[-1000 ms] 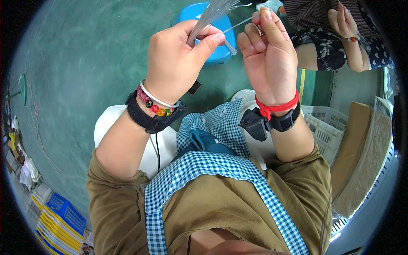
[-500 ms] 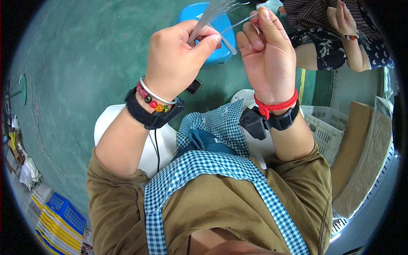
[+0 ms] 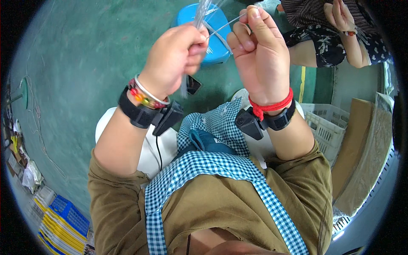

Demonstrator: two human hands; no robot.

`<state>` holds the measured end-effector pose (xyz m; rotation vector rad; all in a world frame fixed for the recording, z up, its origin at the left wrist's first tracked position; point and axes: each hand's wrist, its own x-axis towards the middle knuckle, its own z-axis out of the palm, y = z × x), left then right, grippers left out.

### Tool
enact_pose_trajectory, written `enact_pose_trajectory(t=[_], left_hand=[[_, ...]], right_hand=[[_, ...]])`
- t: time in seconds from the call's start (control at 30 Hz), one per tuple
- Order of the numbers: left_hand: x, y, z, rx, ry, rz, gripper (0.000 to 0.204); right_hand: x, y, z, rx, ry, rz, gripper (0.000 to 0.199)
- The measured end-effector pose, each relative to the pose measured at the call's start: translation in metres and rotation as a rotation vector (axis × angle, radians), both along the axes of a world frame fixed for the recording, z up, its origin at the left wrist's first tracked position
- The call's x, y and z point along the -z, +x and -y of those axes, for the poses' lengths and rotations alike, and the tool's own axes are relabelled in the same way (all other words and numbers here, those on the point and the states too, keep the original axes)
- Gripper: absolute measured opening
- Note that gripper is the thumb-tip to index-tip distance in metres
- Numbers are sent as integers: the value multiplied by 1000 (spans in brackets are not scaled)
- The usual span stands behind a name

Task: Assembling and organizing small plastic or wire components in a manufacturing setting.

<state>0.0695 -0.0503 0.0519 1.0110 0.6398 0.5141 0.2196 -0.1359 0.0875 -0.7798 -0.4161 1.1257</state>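
Hands point(image 3: 178, 59) gripping clear strips point(image 3: 204, 12)

You pinch clear, glossy plastic strips point(image 3: 204, 17) that catch the light. Your apron point(image 3: 212, 165) is matt checked cloth over matt brown fabric sleeves point(image 3: 297, 191). The stool point(image 3: 212, 29) below looks smooth blue plastic, the green floor point(image 3: 85, 63) dull and scuffed.

I have both forearms raised, elbows bent, hands close together in front of me. My left hand point(image 3: 176, 59) is curled shut in a loose fist, thumb pressed to fingers. My right hand point(image 3: 259, 51) pinches with thumb and forefinger, palm facing me.
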Motion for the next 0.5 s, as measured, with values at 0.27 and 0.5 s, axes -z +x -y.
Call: enact_pose_trajectory(t=[0.27,0.5], left_hand=[[-6,8,12,-106,11,38,7],[-16,6,22,-276,829,-318,15]], right_hand=[[13,13,0,-42,10,-28,15],[8,4,-2,81,-90,-68,15]])
